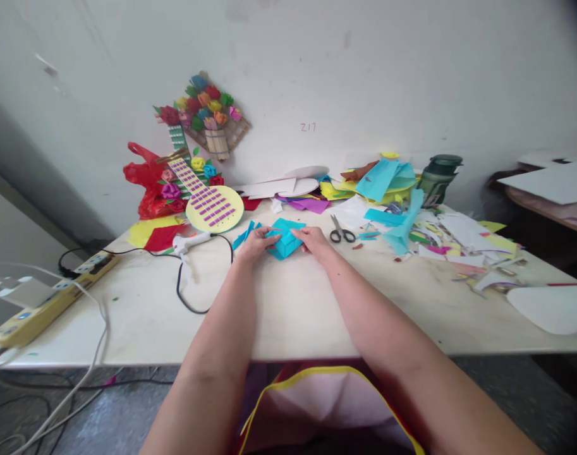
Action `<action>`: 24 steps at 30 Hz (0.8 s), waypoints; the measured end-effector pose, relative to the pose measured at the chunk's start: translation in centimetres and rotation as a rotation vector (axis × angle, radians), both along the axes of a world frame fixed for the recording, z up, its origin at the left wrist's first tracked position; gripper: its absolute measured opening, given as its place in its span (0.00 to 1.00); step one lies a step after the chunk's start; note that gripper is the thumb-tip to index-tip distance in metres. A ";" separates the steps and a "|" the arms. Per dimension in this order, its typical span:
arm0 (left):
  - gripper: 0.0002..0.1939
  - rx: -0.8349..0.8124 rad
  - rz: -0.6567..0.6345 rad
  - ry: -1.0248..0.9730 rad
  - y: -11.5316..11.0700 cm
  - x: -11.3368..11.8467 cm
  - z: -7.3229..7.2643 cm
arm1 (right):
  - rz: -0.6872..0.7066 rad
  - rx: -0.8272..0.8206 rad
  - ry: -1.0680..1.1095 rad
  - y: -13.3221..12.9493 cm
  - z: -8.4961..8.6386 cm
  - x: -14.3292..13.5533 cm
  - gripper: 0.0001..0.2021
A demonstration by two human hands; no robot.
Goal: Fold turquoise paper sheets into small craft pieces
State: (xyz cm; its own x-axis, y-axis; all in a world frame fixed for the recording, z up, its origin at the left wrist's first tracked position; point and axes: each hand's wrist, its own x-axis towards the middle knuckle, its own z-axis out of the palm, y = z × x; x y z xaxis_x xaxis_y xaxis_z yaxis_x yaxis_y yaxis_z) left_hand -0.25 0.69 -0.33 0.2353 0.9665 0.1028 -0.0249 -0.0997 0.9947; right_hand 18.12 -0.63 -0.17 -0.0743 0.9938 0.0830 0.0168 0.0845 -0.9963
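Note:
Near the middle of the table, a piece of blue paper [284, 239] with fold lines is held between my two hands. My left hand [258, 242] pinches its left edge, thumb on top. On the opposite edge, my right hand [315, 241] grips the paper, fingers partly hidden beneath. Narrow blue paper strips [244, 235] lie just behind my left hand. A pair of scissors [340, 230] with black handles rests right of my right hand. To the left is a white glue gun [191, 242] with a black cord.
A yellow power strip [55, 297] with cords runs along the left edge. A guitar-shaped craft [215, 208] and a red bag [148, 180] stand at the back left. Paper scraps [459, 237] cover the right side, near a dark green bottle [440, 180].

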 end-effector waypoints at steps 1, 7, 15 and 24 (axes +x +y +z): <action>0.21 -0.010 0.001 -0.018 0.0 0.0 0.0 | 0.004 -0.001 0.001 0.0 0.0 0.0 0.18; 0.21 -0.037 -0.009 -0.055 0.1 0.0 -0.2 | 0.021 -0.060 0.020 -0.1 0.3 -0.1 0.16; 0.20 -0.039 -0.007 -0.040 0.3 -0.1 -0.4 | -0.031 -0.128 0.049 0.4 0.1 0.2 0.21; 0.19 -0.039 -0.016 0.010 0.2 0.0 -0.3 | 0.014 -0.022 -0.114 0.0 0.2 0.1 0.16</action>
